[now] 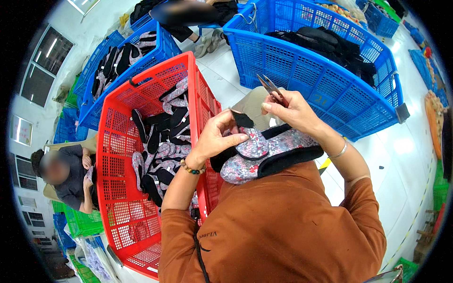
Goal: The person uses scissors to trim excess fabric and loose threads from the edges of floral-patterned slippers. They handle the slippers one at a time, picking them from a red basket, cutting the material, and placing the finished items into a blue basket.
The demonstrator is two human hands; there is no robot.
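Grey-and-pink patterned slippers with black lining lie across my lap, one slipper [297, 141] nearest my right forearm. My left hand [214, 139] is closed on another patterned slipper [253, 143], its thumb pressing the upper beside a black fabric edge [243, 120]. Held in my right hand [298, 113] is a pair of thread snips [269, 86], dark handles in the fingers and the pointed blades aimed up and away to the left. The blades stand clear of the slippers. Part of the slippers' soles is hidden by my hands and lap.
A tall red mesh crate [118, 217] with many similar slippers [165, 151] stands close on my left. A blue crate [306, 82] holding black items is ahead to the right. Another blue crate [155, 61] with slippers stands behind the red one. A person [71, 177] sits far left.
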